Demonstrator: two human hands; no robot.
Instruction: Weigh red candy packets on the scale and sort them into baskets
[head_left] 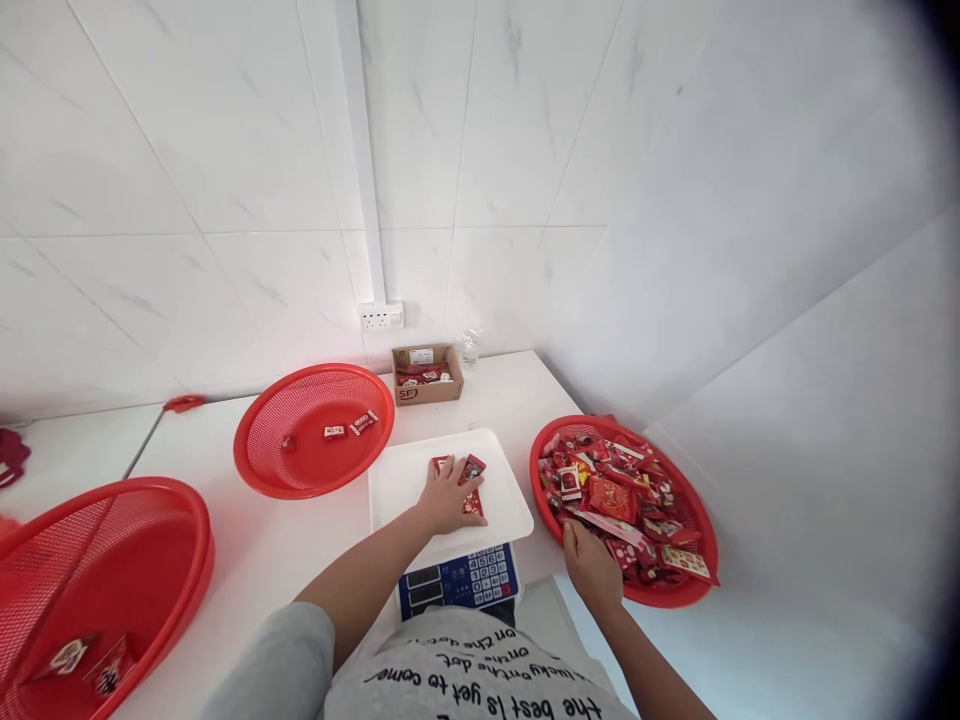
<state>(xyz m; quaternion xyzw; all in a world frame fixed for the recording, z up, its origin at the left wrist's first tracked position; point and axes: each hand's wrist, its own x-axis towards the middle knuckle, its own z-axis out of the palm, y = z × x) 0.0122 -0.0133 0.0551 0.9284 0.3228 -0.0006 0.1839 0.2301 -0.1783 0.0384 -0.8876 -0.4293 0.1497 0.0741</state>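
Note:
My left hand (444, 499) lies with spread fingers over several small red snack packets (474, 470) on the white weighing tray (390, 515) of a scale. Parts of the packets show between and beside the fingers; the palm hides the rest. At the near left rim of a red plastic basket (703, 530), my right hand (592, 562) is closed on the edge, its fingertips partly hidden. That basket is heaped with red-wrapped candies and snack packets (611, 497). Below the tray shows the scale's blue keypad panel (459, 583).
Behind the tray stands a small cardboard box (427, 392) with red packets inside. A red basket (255, 440) left of it holds a few candies. Another red basket (196, 520) at the near left holds two packets. A wall socket (381, 316) sits above the white table (285, 545).

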